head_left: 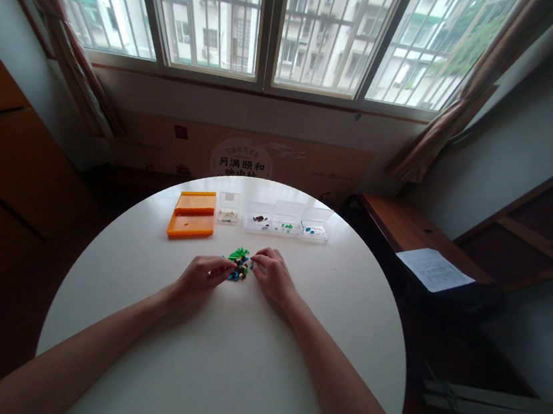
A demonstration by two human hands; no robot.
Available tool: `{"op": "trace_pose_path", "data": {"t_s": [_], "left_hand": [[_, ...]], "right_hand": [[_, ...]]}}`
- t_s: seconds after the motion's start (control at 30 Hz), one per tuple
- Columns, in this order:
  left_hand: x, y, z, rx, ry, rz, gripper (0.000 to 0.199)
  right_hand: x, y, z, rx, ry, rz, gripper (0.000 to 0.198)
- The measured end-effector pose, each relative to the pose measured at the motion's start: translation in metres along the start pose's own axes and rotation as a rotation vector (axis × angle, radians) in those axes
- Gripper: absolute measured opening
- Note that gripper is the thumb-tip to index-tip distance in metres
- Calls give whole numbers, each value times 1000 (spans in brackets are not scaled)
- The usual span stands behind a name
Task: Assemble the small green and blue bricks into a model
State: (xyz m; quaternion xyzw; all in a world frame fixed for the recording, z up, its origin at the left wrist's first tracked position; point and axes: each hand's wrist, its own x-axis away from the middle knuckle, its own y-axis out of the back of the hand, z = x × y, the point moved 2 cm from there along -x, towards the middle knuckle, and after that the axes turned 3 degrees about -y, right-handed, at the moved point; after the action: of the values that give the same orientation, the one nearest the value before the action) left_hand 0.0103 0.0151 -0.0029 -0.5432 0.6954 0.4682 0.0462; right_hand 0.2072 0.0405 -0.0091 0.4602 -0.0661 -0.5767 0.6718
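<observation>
A small pile of tiny coloured pieces [238, 263], green, blue, dark brown and a little yellow, lies on the white round table [239, 350]. On the pile's left edge, my left hand [205, 272] has thumb and fingers pinched together, its fingertips touching the pieces. What they pinch is hidden. My right hand [272, 272] rests just right of the pile with its fingers curled and drawn together. A tiny bluish piece [251, 265] shows at its fingertips; whether it is gripped is unclear.
Behind the pile stand an open orange case [191, 227], a clear box [228, 209] with pale yellowish pieces, and joined clear boxes [286, 228] with raised lids, holding dark brown, green and blue pieces. Papers [434, 270] lie on a brown wooden surface at right.
</observation>
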Motion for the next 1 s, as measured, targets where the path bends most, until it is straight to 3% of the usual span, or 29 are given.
{"op": "trace_pose_path", "data": {"t_s": [0.23, 0.43, 0.5, 0.6, 0.77, 1.0], "left_hand": [[1, 0, 1, 6, 0, -14, 18], [0, 0, 3, 5, 18, 5, 18], [0, 0, 4, 9, 32, 4, 18], [0, 1, 3, 35, 38, -3, 20], [-2, 3, -1, 51, 26, 5, 20], [-2, 1, -1, 32, 15, 16, 17]], "right_hand": [[-1, 0, -2, -108, -34, -49, 22], [-6, 2, 4, -687, -269, -157, 17], [-6, 0, 11, -918, -350, -115, 15], [-4, -5, 23, -1089, -387, -8, 13], [1, -12, 30, -1152, -379, 170, 17], [1, -11, 28, -1206, -374, 202, 18]]}}
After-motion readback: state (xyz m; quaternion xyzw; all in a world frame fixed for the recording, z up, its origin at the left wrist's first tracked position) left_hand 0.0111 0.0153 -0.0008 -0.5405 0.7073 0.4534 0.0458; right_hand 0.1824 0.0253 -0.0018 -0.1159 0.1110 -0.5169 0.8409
